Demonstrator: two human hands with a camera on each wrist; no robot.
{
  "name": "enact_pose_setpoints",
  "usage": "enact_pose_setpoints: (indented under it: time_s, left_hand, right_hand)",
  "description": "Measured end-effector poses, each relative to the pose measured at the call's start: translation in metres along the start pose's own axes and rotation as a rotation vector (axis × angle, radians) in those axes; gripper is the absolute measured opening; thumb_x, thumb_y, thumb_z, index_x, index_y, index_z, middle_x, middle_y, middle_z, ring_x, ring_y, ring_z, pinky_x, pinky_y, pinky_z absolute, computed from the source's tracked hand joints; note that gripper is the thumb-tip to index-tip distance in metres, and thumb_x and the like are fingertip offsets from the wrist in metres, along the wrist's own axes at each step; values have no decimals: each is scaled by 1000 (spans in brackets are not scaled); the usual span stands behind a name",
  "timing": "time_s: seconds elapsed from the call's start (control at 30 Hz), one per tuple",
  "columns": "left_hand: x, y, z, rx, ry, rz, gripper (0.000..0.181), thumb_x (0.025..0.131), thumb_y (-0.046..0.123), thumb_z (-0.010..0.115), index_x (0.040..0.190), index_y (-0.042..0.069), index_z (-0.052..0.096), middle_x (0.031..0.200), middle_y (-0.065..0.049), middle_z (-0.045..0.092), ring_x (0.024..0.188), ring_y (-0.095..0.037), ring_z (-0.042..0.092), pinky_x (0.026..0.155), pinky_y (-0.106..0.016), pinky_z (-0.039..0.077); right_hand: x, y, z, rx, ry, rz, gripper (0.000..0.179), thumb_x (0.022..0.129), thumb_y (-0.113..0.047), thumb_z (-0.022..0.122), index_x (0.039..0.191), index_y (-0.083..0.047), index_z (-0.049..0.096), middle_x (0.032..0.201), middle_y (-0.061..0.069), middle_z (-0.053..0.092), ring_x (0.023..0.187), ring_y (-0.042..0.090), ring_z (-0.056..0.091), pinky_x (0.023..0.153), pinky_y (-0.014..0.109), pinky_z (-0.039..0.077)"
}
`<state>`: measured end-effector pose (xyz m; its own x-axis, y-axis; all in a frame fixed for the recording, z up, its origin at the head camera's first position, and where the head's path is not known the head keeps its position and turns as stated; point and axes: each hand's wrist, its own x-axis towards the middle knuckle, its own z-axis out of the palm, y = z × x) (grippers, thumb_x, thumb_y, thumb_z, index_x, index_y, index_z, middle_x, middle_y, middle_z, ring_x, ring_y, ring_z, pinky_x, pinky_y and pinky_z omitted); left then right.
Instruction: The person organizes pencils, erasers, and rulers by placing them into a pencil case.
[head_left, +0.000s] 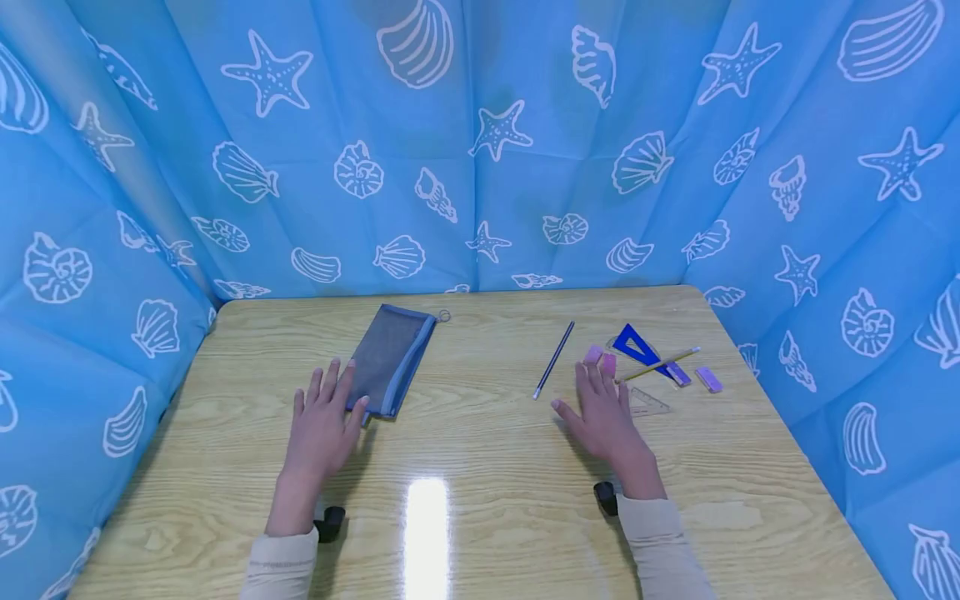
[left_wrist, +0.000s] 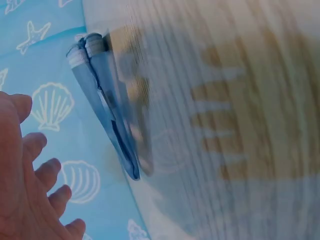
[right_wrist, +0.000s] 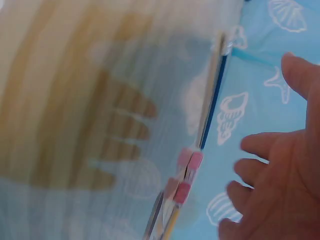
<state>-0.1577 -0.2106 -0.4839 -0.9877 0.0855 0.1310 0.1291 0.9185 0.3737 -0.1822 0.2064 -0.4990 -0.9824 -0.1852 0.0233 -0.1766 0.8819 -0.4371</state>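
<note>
My left hand (head_left: pixel 322 425) hovers over the table with fingers spread, its fingertips overlapping the near left edge of a dark blue mesh zip pouch (head_left: pixel 386 358). In the left wrist view the pouch (left_wrist: pixel 107 110) shows edge-on and the fingers hold nothing. Above the table on the other side, my right hand (head_left: pixel 609 421) has relaxed, straight fingers, with nothing in them. Two pink erasers (head_left: pixel 609 365) lie right by its fingertips; the right wrist view shows these erasers (right_wrist: pixel 182 192) apart from the hand. Left of it lies a dark blue pencil (head_left: pixel 553 360).
Beyond the right hand lie a blue set square (head_left: pixel 637 345), a yellow pencil (head_left: pixel 660 365) across it, a small purple item (head_left: pixel 678 373) and a purple eraser (head_left: pixel 708 380). A clear set square (head_left: pixel 648 404) is beside that hand. A blue shell-print curtain (head_left: pixel 480 208) surrounds the wooden table (head_left: pixel 480 433).
</note>
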Motion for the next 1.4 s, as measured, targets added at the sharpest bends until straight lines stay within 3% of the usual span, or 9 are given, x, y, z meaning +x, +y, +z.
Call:
enact_pose_setpoints:
  time_s: [0.2,0.33,0.53,0.7,0.9,1.07,1.4]
  left_hand:
    - [5,5,6,8,-4,69,61,108,35,43,161,7,28,166,-24,23,152,-51,15,120,-74,14]
    - [10,8,10,14,-17,109,62,108,34,45,161,9,28,167,-22,22,153,-49,16,121,-72,15]
    - [19,14,13,27,-7,180,62,107,33,48,161,9,29,167,-21,23,151,-49,21,122,-69,20]
    - [23,19,16,48,8,227,61,107,34,49,160,10,32,166,-20,27,150,-48,25,123,-65,24]
    - [28,23,20,82,10,272,59,106,35,51,158,10,38,163,-21,33,149,-46,30,121,-65,28]
    - [29,25,23,68,-26,265,58,106,35,51,157,11,39,162,-21,34,149,-47,29,121,-65,28]
    - [31,26,24,33,-11,273,58,106,35,51,157,10,40,161,-20,36,149,-47,30,121,-65,27]
  right_hand:
    - [3,0,7,164,-75,-35,81,105,-43,47,157,12,18,165,33,11,153,51,4,120,75,2]
    - [8,-4,6,260,-99,-34,76,106,-36,50,157,11,20,165,31,15,153,48,10,125,67,8]
    - [24,-13,0,491,-11,83,59,103,-20,56,150,10,38,154,32,40,143,49,39,119,60,36]
    - [41,-9,-1,654,42,177,56,101,-15,59,149,9,42,151,31,44,138,46,47,113,55,45]
    - [59,-2,1,668,40,253,61,100,-17,61,151,9,38,151,31,43,138,45,46,113,54,46]
    - [75,1,4,617,49,314,67,97,-19,66,150,10,37,148,31,46,137,44,47,115,52,43]
    - [99,1,-1,569,17,409,76,94,-21,69,153,11,33,151,31,44,142,44,41,119,51,39]
